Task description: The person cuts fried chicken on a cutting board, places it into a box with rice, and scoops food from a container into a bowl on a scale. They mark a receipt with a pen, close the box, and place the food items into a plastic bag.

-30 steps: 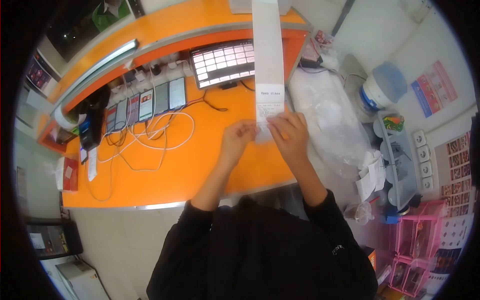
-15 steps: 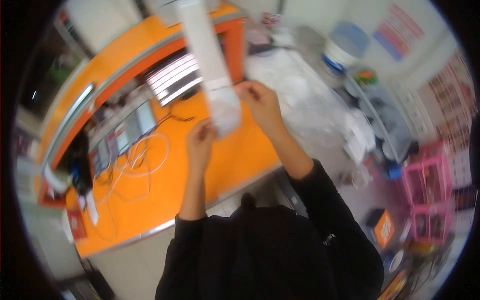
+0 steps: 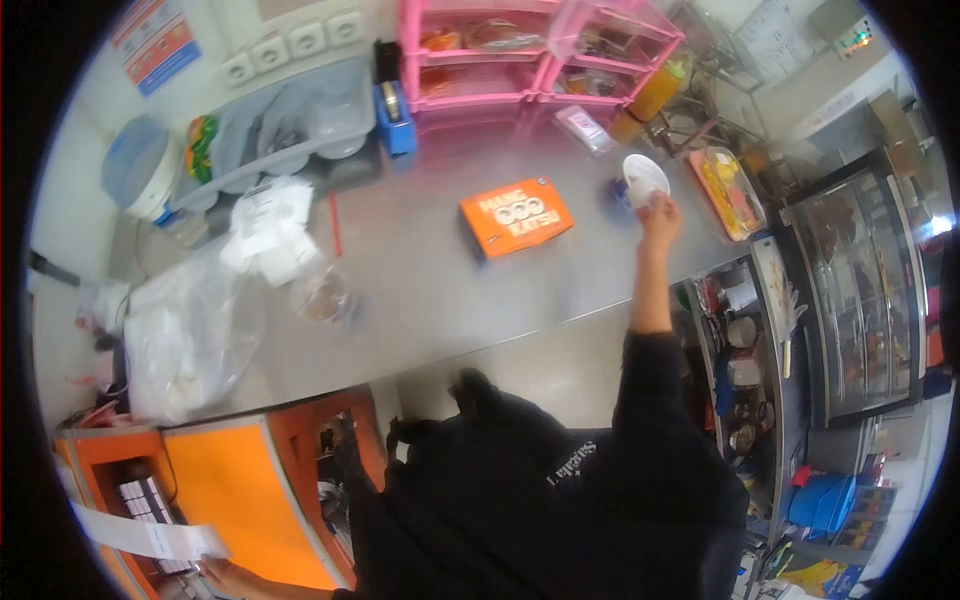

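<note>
At the lower left, my left hand pinches the end of a long white paper strip, which stretches out to the left across the orange counter. Some of that hand's fingers are hard to see. My right hand reaches over the steel table with its fingers closed at the near rim of a white cup-like container with blue on its side. What lies inside the container is too blurred to name. Left of this hand sits an orange box with white lettering.
Pink drawers stand at the back, beside a blue tape dispenser and a grey divided tray. White papers and a plastic bag lie left. A yellow-filled pack is right, before a glass cabinet.
My view has turned right from the orange counter to the steel table. My right hand has left the paper strip and moved to the white container; my left hand keeps the strip.
</note>
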### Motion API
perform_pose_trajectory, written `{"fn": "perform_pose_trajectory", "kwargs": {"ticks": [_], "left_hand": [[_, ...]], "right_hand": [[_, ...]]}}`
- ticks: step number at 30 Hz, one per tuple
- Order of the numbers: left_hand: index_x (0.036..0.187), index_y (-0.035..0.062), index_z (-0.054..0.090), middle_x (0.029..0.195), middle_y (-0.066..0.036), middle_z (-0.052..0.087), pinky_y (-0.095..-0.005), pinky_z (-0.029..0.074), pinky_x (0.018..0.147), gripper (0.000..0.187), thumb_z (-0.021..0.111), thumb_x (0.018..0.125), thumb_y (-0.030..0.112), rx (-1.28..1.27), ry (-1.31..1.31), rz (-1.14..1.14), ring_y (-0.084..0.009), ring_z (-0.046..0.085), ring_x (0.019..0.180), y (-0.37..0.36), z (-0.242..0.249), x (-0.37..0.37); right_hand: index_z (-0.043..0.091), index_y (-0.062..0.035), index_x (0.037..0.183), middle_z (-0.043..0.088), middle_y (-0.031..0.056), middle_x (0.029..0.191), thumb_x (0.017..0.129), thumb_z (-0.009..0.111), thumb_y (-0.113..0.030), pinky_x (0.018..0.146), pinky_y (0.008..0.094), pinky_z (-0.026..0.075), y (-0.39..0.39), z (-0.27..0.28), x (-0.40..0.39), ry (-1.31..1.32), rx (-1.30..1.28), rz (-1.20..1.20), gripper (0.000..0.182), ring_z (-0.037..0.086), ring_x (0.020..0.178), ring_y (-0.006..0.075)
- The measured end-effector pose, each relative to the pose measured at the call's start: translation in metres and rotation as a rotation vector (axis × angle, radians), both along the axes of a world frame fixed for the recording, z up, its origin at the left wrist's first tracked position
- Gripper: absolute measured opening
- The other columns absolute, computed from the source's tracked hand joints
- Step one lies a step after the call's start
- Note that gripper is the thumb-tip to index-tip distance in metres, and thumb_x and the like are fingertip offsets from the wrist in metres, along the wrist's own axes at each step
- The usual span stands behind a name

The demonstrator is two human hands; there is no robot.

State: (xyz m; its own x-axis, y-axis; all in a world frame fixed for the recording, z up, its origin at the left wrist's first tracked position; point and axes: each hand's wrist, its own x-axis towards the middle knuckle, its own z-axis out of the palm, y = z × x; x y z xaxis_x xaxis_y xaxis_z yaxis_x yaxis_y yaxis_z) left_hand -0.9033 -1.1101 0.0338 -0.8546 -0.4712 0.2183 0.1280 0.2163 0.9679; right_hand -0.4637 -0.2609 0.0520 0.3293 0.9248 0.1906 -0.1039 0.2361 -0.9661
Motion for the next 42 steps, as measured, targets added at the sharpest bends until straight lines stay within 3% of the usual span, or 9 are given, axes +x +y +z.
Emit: {"fn": "perform_pose_trajectory", "kwargs": {"ticks": [4, 8, 14, 19, 27, 30, 35, 38, 42], "left_hand": [[0.115, 0.0042, 0.056, 0.123, -0.018, 0.050, -0.0344, 0.046, 0.085, 0.030, 0.045, 0.090, 0.015, -1.434, -0.003, 0.056, -0.0303, 0.052, 0.109, -0.029, 0.001, 0.003], [0.113, -0.0077, 0.052, 0.126, -0.016, 0.049, -0.0338, 0.036, 0.100, 0.031, 0.040, 0.087, 0.003, -1.933, -0.258, -0.147, -0.0287, 0.048, 0.115, -0.054, -0.003, -0.020], [0.110, 0.0003, 0.053, 0.104, -0.005, 0.052, -0.0274, 0.035, 0.083, 0.027, 0.046, 0.084, 0.009, -0.770, -0.153, -0.041, -0.0182, 0.047, 0.095, 0.063, 0.002, 0.002], [0.097, 0.0027, 0.058, 0.081, 0.000, 0.055, -0.0238, 0.039, 0.063, 0.019, 0.056, 0.079, 0.010, 0.032, 0.100, -0.070, -0.0110, 0.049, 0.071, 0.120, 0.026, 0.036], [0.100, 0.0008, 0.058, 0.085, -0.004, 0.062, -0.0208, 0.045, 0.064, 0.020, 0.057, 0.081, 0.003, 0.401, 0.107, -0.286, -0.0084, 0.056, 0.071, 0.110, 0.056, 0.056], [0.098, 0.0008, 0.059, 0.086, -0.004, 0.063, -0.0220, 0.046, 0.067, 0.016, 0.058, 0.081, 0.003, 0.461, 0.099, -0.341, -0.0088, 0.057, 0.075, 0.105, 0.060, 0.069], [0.092, 0.0009, 0.060, 0.084, -0.004, 0.063, -0.0209, 0.044, 0.066, 0.012, 0.062, 0.081, 0.005, 0.427, 0.049, -0.318, -0.0081, 0.057, 0.074, 0.091, 0.062, 0.081], [0.089, 0.0008, 0.061, 0.083, -0.003, 0.063, -0.0202, 0.043, 0.065, 0.009, 0.063, 0.081, 0.006, 0.341, 0.012, -0.290, -0.0076, 0.056, 0.073, 0.084, 0.060, 0.080], [0.088, 0.0001, 0.062, 0.083, -0.003, 0.063, -0.0198, 0.043, 0.065, 0.007, 0.062, 0.082, 0.004, 0.304, -0.004, -0.343, -0.0076, 0.056, 0.072, 0.069, 0.051, 0.090]], "right_hand": [[0.057, -0.0006, 0.085, 0.063, 0.0088, 0.074, 0.083, 0.060, -0.013, 0.062, 0.0289, 0.048, 0.122, -0.017, 0.067, -0.601, 0.348, -0.360, 0.013, 0.060, 0.067, 0.0163], [0.059, -0.0022, 0.082, 0.065, 0.0136, 0.078, 0.079, 0.064, -0.029, 0.066, 0.0396, 0.048, 0.132, -0.052, 0.067, -1.213, 0.181, -0.108, 0.027, 0.063, 0.068, 0.0279], [0.059, -0.0032, 0.111, 0.057, 0.0156, 0.112, 0.083, 0.060, -0.027, 0.092, 0.0371, 0.040, 0.171, -0.109, 0.128, -1.773, 1.020, 0.106, 0.037, 0.054, 0.103, 0.0278], [0.048, -0.0012, 0.120, 0.051, 0.0157, 0.120, 0.081, 0.056, -0.015, 0.096, 0.0371, 0.036, 0.025, -0.001, -0.065, -0.983, 0.891, 0.466, 0.043, 0.048, 0.111, 0.0270], [0.030, 0.0001, 0.134, 0.042, 0.0157, 0.131, 0.078, 0.051, 0.001, 0.102, 0.0355, 0.032, -0.391, 0.074, -0.329, -0.218, 0.551, 2.049, 0.059, 0.040, 0.123, 0.0251], [0.027, -0.0037, 0.135, 0.052, 0.0158, 0.118, 0.081, 0.061, -0.005, 0.087, 0.0277, 0.042, -0.546, 0.042, -0.414, 0.116, -0.187, 2.404, 0.064, 0.052, 0.102, 0.0178], [0.045, -0.0044, 0.121, 0.060, 0.0074, 0.092, 0.076, 0.065, -0.005, 0.073, 0.0275, 0.043, -0.603, 0.057, -0.411, -0.145, -0.029, 2.286, 0.049, 0.055, 0.087, 0.0152], [0.058, -0.0040, 0.103, 0.060, 0.0073, 0.085, 0.074, 0.064, -0.003, 0.073, 0.0313, 0.044, -0.610, 0.095, -0.404, -0.097, 1.277, 1.552, 0.029, 0.056, 0.083, 0.0221], [0.064, -0.0049, 0.086, 0.058, 0.0072, 0.082, 0.070, 0.065, -0.004, 0.069, 0.0341, 0.044, -0.629, 0.110, -0.410, -0.197, 1.437, 1.725, 0.016, 0.055, 0.078, 0.0262]]}}
